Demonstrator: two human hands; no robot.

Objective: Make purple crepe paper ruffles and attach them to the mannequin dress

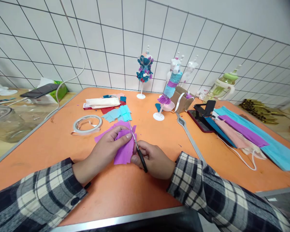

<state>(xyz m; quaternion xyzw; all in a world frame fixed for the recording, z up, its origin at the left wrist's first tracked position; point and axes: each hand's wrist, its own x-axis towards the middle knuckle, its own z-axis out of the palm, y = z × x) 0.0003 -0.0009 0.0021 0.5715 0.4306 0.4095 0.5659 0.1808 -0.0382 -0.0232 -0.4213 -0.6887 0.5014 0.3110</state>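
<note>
My left hand point(106, 149) pinches a piece of purple crepe paper point(124, 151) against the orange table point(62, 151), fingers closed on its upper edge. My right hand point(153, 158) grips black-handled scissors point(138, 149); their thin blades point up and away along the paper's right edge. More purple paper point(103, 133) lies under and behind the held piece. Both forearms wear plaid sleeves.
A tape roll point(87, 124) lies left of the hands. Cyan paper scraps point(118, 113), a white packet point(101, 102) and small mannequin stands point(145, 71) dressed in paper sit behind. A phone on a holder point(203, 115), crepe strips point(244, 130) and a bottle point(222, 85) fill the right.
</note>
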